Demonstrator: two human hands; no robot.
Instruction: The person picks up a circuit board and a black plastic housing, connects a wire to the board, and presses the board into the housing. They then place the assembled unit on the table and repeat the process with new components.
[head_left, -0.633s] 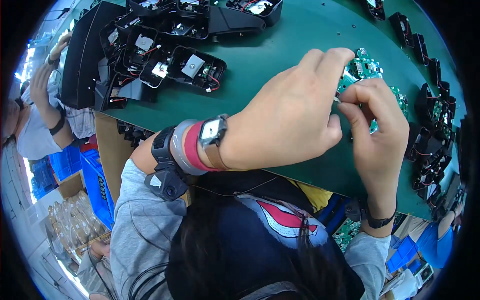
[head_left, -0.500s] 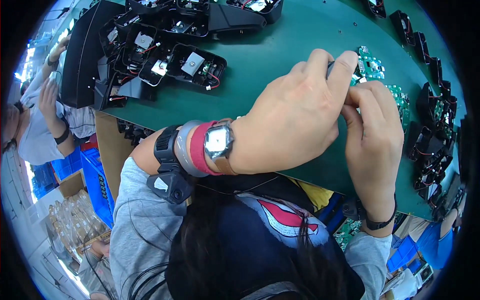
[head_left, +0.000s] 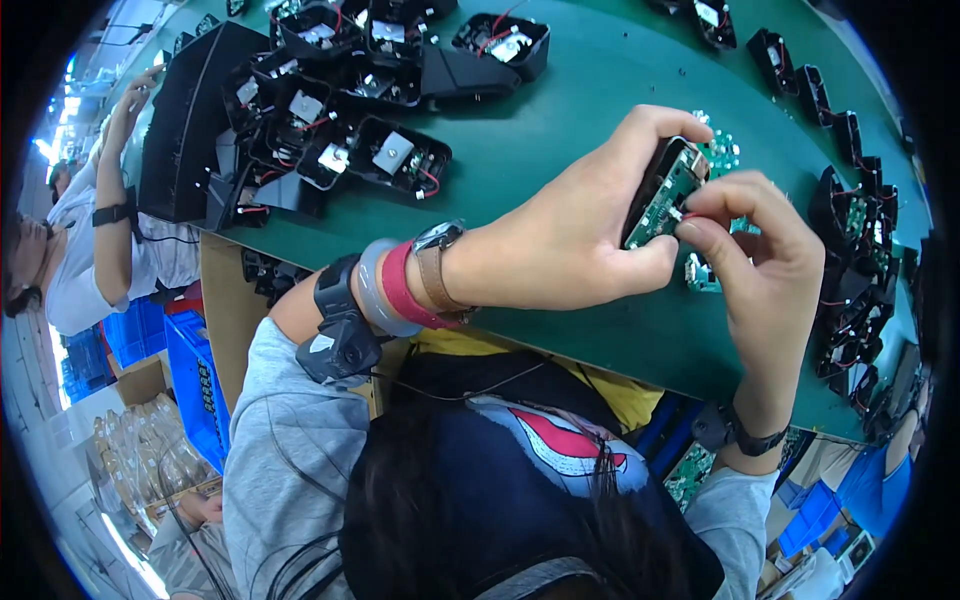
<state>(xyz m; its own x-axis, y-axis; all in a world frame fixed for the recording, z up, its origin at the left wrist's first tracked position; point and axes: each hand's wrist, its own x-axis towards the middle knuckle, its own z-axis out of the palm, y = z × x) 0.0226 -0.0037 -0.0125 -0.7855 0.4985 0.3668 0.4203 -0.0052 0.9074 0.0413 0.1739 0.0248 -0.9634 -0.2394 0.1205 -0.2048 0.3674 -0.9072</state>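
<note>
Carefully, the right hand (head_left: 768, 245) is pinching a small white connector (head_left: 675, 213) between thumb and forefinger, its grip together on that piece. Just left of this grip, the left hand (head_left: 605, 220) is clamping an elongated black plastic case (head_left: 648, 188) between thumb and fingers, tilting its open side rightward. Inside that case, a narrow green circuit board (head_left: 662, 214) is lying directly beside the pinched connector. The board is already sitting in the case; whether the connector is fully seated, I cannot tell.

Just beyond and below the grip, loose green circuit boards (head_left: 704, 275) are resting on the green desk (head_left: 520, 140), not yet housed. Well left of the grip, open black plastic cases with silver metal plates (head_left: 393, 150) are lying grouped, the nearest showing a loose red wire (head_left: 433, 184). Farther right, more dark open cases (head_left: 850, 300) are lining the desk, all appearing unclosed.
</note>
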